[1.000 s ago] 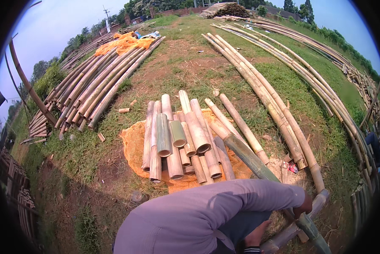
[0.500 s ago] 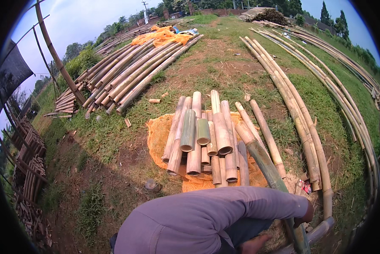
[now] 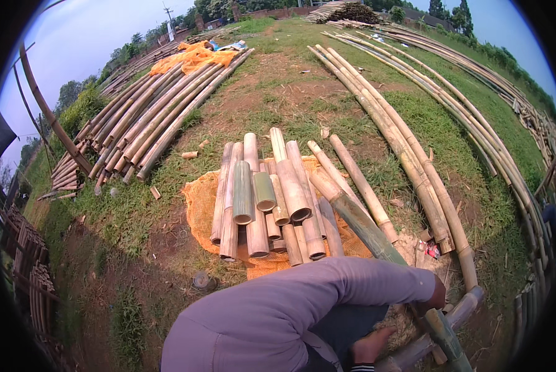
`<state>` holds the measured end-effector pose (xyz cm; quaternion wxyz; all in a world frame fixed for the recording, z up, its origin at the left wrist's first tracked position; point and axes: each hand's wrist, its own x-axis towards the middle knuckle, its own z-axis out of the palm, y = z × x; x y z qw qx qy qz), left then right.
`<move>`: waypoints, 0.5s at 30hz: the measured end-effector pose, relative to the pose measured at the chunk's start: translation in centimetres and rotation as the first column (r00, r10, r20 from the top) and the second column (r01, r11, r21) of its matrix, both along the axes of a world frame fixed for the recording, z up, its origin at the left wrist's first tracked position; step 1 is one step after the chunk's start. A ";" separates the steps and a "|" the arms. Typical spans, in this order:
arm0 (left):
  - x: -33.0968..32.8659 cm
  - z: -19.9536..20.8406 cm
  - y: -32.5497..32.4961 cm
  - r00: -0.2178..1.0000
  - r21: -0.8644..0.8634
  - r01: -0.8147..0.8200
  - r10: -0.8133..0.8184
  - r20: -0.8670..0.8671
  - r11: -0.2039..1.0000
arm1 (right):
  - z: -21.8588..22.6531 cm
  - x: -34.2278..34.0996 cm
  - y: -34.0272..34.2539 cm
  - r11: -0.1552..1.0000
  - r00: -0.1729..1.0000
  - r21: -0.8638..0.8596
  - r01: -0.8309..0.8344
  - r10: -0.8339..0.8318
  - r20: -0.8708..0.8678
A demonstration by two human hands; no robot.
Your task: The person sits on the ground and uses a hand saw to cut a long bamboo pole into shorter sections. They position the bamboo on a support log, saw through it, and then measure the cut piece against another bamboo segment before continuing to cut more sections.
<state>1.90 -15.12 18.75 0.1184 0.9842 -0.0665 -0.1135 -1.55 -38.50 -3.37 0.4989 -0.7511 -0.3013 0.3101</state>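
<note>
My left arm, in a greyish-purple sleeve, reaches across to the right. Its left hand [image 3: 436,294] is closed at the near part of a green bamboo pole [image 3: 372,233], which my sleeve partly covers. Just below that hand lies a short green bamboo length [image 3: 446,341], tilted, its upper end apart from the pole. A thicker bamboo pole [image 3: 462,310] crosses the ground beneath it. Lower and to the left, beside my dark trouser leg, shows what looks like my right hand [image 3: 374,346], with a striped band at the wrist; its fingers are not clear.
Several cut bamboo tubes [image 3: 250,217] lie stacked on orange netting [image 3: 198,199] ahead. Long poles [image 3: 402,146] run along the right, with others piled [image 3: 166,105] at the back left. A short stump [image 3: 203,280] stands on the ground to the left.
The green bamboo, one long piece before, now shows a separate near length with its own end, lower and tilted. My view has shifted right and down.
</note>
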 end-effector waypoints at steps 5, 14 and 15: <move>-1.2 -0.3 1.6 0.999 -0.191 0.021 -0.030 -0.044 0.981 | 4.3 -0.9 1.7 0.989 0.946 0.128 0.073 -0.027 -0.324; -1.1 0.1 2.2 0.992 -0.294 -0.005 -0.033 -0.125 0.956 | 7.9 -0.4 3.2 0.916 0.021 -0.049 0.398 -0.062 -0.998; -1.3 0.0 2.4 0.992 -0.303 -0.005 -0.032 -0.118 0.953 | 7.5 -0.4 3.3 0.921 0.029 -0.049 0.386 -0.065 -0.998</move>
